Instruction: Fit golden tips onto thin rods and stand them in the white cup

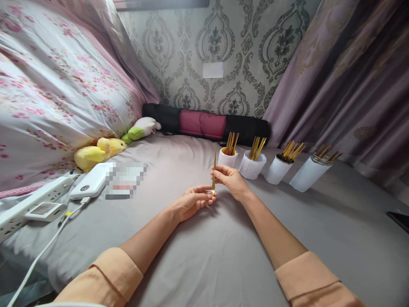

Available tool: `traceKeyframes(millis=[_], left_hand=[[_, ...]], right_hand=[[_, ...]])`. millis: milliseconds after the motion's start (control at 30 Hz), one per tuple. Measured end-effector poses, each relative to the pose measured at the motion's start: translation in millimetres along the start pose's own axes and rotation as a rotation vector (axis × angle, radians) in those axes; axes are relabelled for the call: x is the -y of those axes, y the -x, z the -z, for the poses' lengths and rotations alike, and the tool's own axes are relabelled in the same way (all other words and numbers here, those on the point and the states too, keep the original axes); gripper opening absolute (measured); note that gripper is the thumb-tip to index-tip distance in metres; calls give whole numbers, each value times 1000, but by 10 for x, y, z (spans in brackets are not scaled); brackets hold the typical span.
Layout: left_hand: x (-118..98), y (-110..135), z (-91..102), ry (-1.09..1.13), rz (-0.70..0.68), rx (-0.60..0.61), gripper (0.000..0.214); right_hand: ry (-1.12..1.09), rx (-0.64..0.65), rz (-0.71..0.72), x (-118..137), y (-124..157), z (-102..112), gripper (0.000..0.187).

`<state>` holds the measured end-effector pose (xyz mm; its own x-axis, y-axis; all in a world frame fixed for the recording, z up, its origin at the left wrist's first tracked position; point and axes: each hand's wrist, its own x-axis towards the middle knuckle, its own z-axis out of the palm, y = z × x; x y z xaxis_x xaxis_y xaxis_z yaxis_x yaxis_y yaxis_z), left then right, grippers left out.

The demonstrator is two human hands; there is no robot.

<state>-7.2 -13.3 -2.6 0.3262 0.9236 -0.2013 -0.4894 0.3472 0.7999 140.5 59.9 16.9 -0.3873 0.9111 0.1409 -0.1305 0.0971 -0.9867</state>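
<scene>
My right hand (230, 180) pinches a thin golden stick (214, 168) and holds it upright over the grey bedsheet (204, 256). My left hand (193, 201) rests just below, its fingertips closed on the stick's lower end. Behind my hands stand several white cups in a row, each filled with golden sticks: the nearest cup (227, 158), a second cup (252, 165), a third cup (277, 169) and a tilted jar (308, 172) at the right.
A floral quilt (54, 94) is piled at the left, with plush toys (99, 150) below it. A white power bank (89, 186), a power strip (28, 204) and a cable (41, 251) lie at the left. A black and pink roll (204, 123) lies along the wall. A dark phone (399, 219) lies at the right edge.
</scene>
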Motion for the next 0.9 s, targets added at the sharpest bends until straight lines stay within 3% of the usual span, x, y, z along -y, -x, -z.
traceKeyframes(millis=[400, 900], left_hand=[[15, -12, -19, -14, -14, -30, 39], [10, 2, -23, -6, 1, 25, 36]], right_hand=[[17, -31, -8, 28, 16, 11, 35], [84, -227, 40, 230, -69, 87, 48]])
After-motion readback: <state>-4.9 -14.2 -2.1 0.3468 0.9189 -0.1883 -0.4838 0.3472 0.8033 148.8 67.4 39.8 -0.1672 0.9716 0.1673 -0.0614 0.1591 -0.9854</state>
